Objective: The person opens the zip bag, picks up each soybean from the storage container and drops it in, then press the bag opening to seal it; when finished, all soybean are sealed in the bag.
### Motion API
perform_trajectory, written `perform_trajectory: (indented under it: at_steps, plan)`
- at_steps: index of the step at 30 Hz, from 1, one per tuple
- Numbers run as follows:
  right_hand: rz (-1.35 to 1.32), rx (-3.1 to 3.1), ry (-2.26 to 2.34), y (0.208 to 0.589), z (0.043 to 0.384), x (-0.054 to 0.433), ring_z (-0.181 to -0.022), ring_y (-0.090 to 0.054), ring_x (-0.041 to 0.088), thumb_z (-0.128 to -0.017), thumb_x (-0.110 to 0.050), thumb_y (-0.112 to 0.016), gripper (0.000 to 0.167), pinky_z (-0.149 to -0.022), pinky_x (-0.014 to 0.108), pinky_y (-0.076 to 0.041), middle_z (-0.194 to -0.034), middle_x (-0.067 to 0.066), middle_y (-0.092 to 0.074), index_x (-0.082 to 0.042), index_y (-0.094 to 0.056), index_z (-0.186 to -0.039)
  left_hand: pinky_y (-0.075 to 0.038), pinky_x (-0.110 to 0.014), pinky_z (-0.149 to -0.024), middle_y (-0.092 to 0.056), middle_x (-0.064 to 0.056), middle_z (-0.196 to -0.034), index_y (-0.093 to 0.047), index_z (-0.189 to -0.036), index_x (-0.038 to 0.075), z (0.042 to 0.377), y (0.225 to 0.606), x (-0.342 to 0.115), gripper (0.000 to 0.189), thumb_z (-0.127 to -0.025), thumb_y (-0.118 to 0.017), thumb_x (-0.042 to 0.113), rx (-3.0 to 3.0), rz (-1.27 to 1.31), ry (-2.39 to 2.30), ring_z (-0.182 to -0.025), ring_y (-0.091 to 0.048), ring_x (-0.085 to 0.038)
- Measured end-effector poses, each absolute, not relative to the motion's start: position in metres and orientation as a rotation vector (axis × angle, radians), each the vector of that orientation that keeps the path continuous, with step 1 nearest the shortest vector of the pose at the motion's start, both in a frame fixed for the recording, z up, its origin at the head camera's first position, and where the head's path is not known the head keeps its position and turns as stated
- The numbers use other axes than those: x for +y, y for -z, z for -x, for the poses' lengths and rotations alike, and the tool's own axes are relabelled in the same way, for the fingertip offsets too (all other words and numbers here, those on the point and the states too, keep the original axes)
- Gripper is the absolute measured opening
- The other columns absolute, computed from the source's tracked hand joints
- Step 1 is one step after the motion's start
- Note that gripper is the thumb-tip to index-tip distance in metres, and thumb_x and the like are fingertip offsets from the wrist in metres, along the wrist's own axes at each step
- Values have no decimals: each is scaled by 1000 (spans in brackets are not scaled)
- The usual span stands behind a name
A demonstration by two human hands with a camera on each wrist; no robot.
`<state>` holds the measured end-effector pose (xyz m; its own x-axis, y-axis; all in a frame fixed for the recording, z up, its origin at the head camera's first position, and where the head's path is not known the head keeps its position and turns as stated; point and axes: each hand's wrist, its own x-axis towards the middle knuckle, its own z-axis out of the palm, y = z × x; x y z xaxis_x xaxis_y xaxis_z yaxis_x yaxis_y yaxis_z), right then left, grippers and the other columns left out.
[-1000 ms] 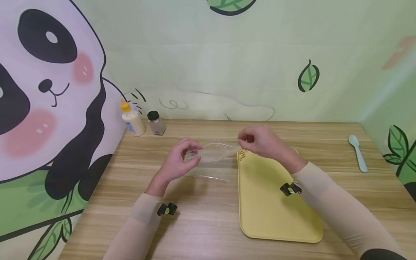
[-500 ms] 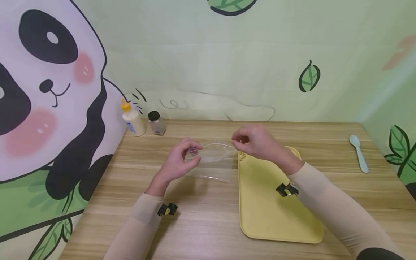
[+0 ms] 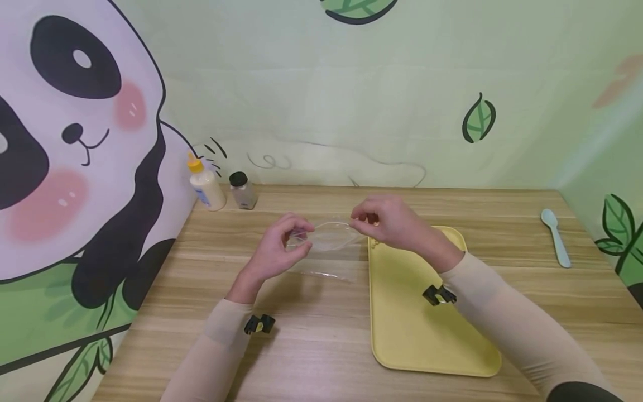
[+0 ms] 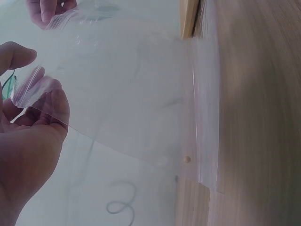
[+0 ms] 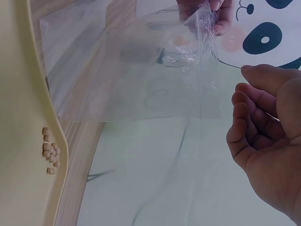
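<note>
A clear zip bag (image 3: 326,259) hangs above the table with its mouth spread into an oval. My left hand (image 3: 276,248) holds the bag's left end near the zip, thumb and fingers on either side of the mouth. One small tan bead (image 4: 186,159) lies low inside the bag in the left wrist view. At the right end of the mouth is my right hand (image 3: 394,223), thumb and index tips close together. In the right wrist view no object shows between those fingertips (image 5: 244,70). Several tan beads (image 5: 51,150) lie in a corner of the yellow tray (image 3: 432,318).
A white bottle with an orange cap (image 3: 207,187) and a small black-lidded jar (image 3: 243,192) stand at the back left. A pale blue spoon (image 3: 556,237) lies far right. A printed backdrop wall (image 3: 321,111) rises behind the wooden table (image 3: 311,340).
My right hand has moved left from above the tray's corner to the bag's mouth. The left hand and the bag have stayed nearly still.
</note>
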<state>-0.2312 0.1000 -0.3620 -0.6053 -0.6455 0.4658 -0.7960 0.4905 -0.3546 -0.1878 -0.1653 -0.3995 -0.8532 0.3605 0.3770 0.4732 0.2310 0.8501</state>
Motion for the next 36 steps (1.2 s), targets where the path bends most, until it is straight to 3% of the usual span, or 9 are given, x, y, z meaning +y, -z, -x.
perform_trajectory:
  at_steps: [36]
  plan:
    - [-1093, -2550, -880, 368, 239, 115, -69, -57, 11, -87, -12, -71, 10, -61, 25, -51, -80, 3, -69, -5, -73, -93, -53, -38, -91, -57, -30, -105, -60, -103, -12, 183, 389, -166, 25, -79, -63, -16, -2387, 835, 1684, -94, -55, -16]
